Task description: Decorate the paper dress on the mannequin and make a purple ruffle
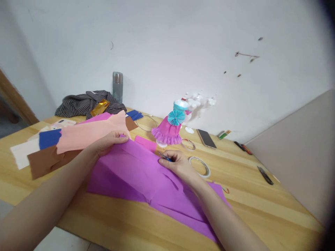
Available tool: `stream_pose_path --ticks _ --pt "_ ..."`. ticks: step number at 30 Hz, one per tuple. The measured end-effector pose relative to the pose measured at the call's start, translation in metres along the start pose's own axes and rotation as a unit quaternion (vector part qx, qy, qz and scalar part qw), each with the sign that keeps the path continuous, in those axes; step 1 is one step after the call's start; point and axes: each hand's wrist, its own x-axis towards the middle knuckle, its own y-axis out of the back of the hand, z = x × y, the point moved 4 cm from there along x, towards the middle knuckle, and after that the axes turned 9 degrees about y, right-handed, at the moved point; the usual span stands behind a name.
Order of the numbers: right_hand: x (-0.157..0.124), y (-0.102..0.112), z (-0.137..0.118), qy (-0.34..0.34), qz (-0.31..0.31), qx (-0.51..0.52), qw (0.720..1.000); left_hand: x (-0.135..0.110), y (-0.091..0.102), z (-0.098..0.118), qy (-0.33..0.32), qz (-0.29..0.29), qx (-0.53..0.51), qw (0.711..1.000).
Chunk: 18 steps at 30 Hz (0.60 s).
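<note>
A large sheet of purple crepe paper (131,170) spreads over the near part of the table, its far edge lifted. My left hand (112,142) is closed on that far edge, thumb and fingers pinching it. In my right hand (180,165) is a pair of small scissors (167,158) with blue handles, the blades pointing left at the paper's far edge. My fingers cover most of the handles. Just beyond lies a strip of bright pink paper (146,143). A doll-like figure in a ruffled pink paper dress (170,129), with a turquoise paper rosette (176,118), stands behind it.
Peach paper (91,134), brown paper (42,161) and blue paper (49,138) overlap at left. A striped cloth (78,104) and flask (117,87) stand by the wall. Rightward lie a tape roll (207,170), a phone (206,138) and a black cutter (265,175).
</note>
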Motion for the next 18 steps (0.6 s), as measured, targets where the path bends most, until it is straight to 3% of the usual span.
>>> stream_pose_path --ticks 9,18 --pt "-0.001 -0.003 -0.006 0.033 -0.024 -0.037 0.999 0.012 0.015 -0.017 -0.005 -0.056 0.027 0.998" --pt "0.001 -0.005 -0.011 0.052 -0.026 -0.064 0.996 0.010 0.006 -0.017 0.000 -0.049 -0.006 0.999"
